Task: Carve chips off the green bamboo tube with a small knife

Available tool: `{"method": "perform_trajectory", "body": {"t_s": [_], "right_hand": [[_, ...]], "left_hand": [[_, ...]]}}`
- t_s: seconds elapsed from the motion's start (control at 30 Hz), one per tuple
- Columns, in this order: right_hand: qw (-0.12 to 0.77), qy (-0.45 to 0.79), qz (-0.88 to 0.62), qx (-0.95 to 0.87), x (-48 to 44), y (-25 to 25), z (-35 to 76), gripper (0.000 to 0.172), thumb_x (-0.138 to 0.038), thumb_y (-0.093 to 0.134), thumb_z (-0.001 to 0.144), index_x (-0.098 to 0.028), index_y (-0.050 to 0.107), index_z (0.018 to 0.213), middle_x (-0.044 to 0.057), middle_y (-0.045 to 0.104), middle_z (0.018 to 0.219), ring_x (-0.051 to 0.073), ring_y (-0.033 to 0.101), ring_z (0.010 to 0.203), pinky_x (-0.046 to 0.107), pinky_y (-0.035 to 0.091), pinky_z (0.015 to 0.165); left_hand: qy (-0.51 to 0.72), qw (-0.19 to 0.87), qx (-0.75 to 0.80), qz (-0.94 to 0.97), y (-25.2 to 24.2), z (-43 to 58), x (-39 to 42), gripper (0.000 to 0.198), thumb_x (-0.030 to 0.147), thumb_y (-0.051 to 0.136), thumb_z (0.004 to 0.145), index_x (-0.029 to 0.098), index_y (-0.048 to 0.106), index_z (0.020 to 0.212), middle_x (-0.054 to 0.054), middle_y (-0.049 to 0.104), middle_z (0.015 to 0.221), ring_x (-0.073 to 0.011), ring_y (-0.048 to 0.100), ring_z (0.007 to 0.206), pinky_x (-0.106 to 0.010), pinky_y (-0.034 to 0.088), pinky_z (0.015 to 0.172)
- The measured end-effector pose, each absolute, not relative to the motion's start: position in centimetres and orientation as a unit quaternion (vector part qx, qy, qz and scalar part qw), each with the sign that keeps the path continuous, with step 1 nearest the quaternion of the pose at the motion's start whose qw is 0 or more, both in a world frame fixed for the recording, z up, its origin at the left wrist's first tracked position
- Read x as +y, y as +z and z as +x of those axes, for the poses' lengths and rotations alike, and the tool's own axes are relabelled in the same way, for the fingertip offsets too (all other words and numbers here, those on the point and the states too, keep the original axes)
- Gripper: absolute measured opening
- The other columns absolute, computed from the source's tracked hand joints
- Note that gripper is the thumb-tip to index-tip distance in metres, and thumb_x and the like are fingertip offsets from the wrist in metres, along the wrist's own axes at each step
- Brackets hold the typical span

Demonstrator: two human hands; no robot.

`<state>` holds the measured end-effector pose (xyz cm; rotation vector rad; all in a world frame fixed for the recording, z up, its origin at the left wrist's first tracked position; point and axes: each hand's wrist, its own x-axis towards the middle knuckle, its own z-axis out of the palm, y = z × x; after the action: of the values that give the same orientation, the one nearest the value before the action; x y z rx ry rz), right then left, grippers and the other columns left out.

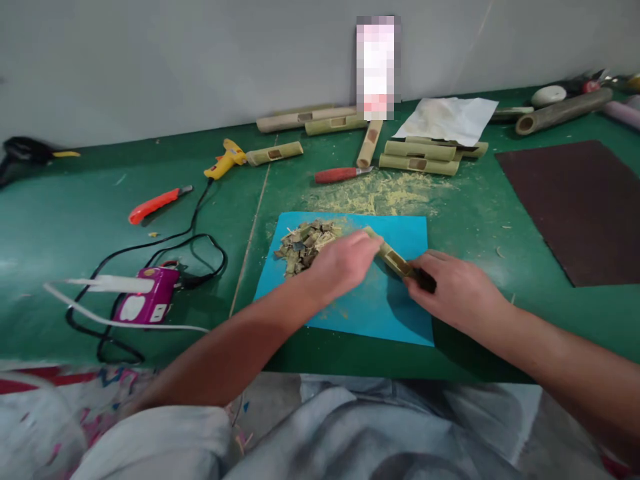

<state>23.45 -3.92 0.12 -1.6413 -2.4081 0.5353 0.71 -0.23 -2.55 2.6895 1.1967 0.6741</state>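
Note:
A short bamboo tube (pixel 397 261) with a rectangular slot cut in its side lies slantwise between my hands, over a blue sheet (pixel 373 320). My left hand (pixel 350 257) is closed at the tube's far end; its fingertips are partly hidden. Around the near end my right hand (pixel 450 287) is closed, thumb and fingers gripping it. Beside my left hand a heap of bamboo chips (pixel 305 243) sits on the sheet's left part.
Behind the sheet lie a red-handled knife (pixel 340 175), pale shavings (pixel 380 193) and several slotted bamboo tubes (pixel 420 164). To the left are a yellow glue gun (pixel 226 160), an orange cutter (pixel 155 205) and a purple power strip (pixel 147 297) with cords. A dark brown board (pixel 575 207) lies right.

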Motion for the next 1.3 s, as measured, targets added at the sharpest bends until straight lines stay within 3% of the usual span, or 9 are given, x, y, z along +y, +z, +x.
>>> {"method": "perform_trajectory", "body": {"t_s": [0.17,0.33,0.73,1.3], "right_hand": [[0.087,0.181,-0.545,-0.814,-3.9,0.1,23.5,0.017,-0.032,0.051,0.089,-0.023,0.066,0.086,0.006,0.069,0.088,0.02,0.064,0.07,0.033,0.038,0.057],[0.089,0.18,-0.554,-0.808,-3.9,0.2,23.4,0.021,-0.034,0.049,0.09,-0.022,0.066,0.087,0.007,0.07,0.094,0.02,0.064,0.071,0.033,0.037,0.057],[0.089,0.186,-0.546,-0.812,-3.9,0.1,23.5,0.018,-0.033,0.052,0.089,-0.023,0.066,0.088,0.006,0.07,0.089,0.019,0.064,0.07,0.032,0.038,0.057],[0.09,0.19,-0.552,-0.807,-3.9,0.1,23.5,0.02,-0.034,0.051,0.09,-0.022,0.068,0.091,0.006,0.07,0.092,0.019,0.065,0.072,0.032,0.04,0.058]], "left_hand": [[0.193,0.051,0.38,0.903,-2.3,1.0,-0.6,0.036,0.024,0.034,0.106,0.012,0.066,0.117,-0.008,0.066,0.086,-0.0167,0.064,0.075,-0.028,0.054,0.068],[0.214,0.037,0.418,0.882,-2.5,0.5,-0.2,0.035,0.027,0.036,0.106,0.012,0.066,0.116,-0.01,0.067,0.091,-0.0181,0.066,0.084,-0.028,0.055,0.074],[0.213,0.047,0.402,0.889,-2.4,0.4,0.0,0.034,0.026,0.035,0.105,0.015,0.067,0.107,-0.008,0.066,0.087,-0.017,0.065,0.081,-0.027,0.054,0.073],[0.175,0.005,0.399,0.9,-2.4,-0.2,0.5,0.038,0.024,0.031,0.105,0.01,0.064,0.115,-0.011,0.066,0.088,-0.0185,0.064,0.077,-0.029,0.053,0.067]]}}
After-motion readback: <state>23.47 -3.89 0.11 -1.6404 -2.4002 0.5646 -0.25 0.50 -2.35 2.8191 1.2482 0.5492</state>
